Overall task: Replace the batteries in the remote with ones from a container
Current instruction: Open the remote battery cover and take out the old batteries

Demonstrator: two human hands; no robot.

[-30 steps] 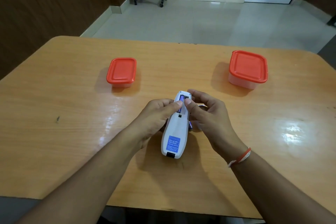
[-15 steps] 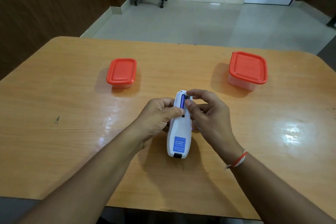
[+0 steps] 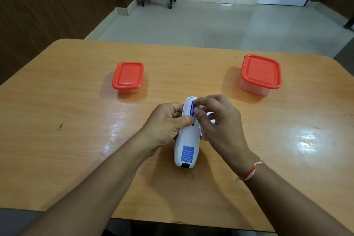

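My left hand (image 3: 164,122) grips the remote (image 3: 186,145) to steady it. My right hand (image 3: 220,120) pinches a battery (image 3: 192,109) in its bay.

The wooden table (image 3: 76,140) is looking smooth and shiny; near it, both plastic tubs' red lids (image 3: 128,74) are looking matt.

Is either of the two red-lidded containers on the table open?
No: the left container and the right container both have their red lids on, away from the hands.
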